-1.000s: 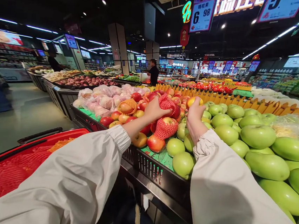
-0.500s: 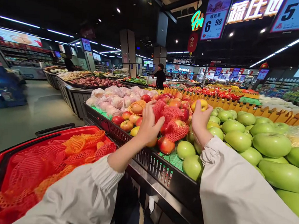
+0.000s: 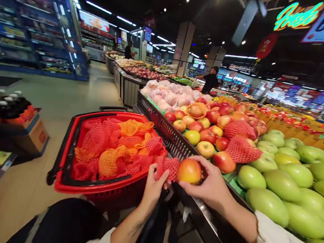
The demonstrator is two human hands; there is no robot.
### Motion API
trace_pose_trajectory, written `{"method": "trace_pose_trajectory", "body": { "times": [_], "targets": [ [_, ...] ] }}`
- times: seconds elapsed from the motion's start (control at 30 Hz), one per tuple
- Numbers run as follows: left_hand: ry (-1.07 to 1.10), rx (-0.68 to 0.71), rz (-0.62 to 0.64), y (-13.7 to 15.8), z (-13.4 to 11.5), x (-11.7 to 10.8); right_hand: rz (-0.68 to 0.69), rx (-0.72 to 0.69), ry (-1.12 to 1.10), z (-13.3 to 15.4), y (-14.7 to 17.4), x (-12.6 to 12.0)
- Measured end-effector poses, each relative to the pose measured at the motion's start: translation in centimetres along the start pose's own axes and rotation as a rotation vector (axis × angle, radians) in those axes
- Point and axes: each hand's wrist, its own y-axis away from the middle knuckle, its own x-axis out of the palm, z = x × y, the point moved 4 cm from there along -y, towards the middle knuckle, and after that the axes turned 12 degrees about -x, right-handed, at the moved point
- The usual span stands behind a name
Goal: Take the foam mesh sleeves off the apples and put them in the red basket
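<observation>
Hands both closed: my right hand (image 3: 211, 185) grips apple (image 3: 189, 171), left hand (image 3: 153, 185) pinches its red foam net (image 3: 168, 167), beside red basket (image 3: 67, 183).

Both hands at the edge of the fruit bin, peeling net off 1 apple.
Right hand (image 3: 211, 185) grips apple (image 3: 189, 170); left hand (image 3: 152, 187) pinches red foam net (image 3: 168, 166) touching it. Red basket (image 3: 67, 181) just left holds loose nets; green apples (image 3: 268, 202) right.

Glossy smooth apple (image 3: 189, 170), red foam mesh sleeve (image 3: 169, 167), shiny red plastic basket (image 3: 67, 183)
</observation>
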Motion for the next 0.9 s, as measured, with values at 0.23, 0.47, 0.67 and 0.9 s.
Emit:
{"method": "trace_pose_trajectory", "body": {
  "times": [0.23,0.47,0.67,0.9],
  "targets": [
    [0.151,-0.171,0.372,3.3,-2.2,1.1,0.142,-0.267,0.309,-1.8,3.0,2.5],
    [0.165,-0.182,0.454,4.7,-0.8,2.4,0.216,-0.389,0.541,-2.0,3.0,2.8],
    [0.184,-0.168,0.374,3.5,-0.3,1.6,0.176,-0.425,0.459,-0.5,2.3,1.8],
    [0.088,-0.171,0.544,4.2,-1.1,1.7,0.169,-0.414,0.362,-0.4,1.1,0.6]
  ]
}}
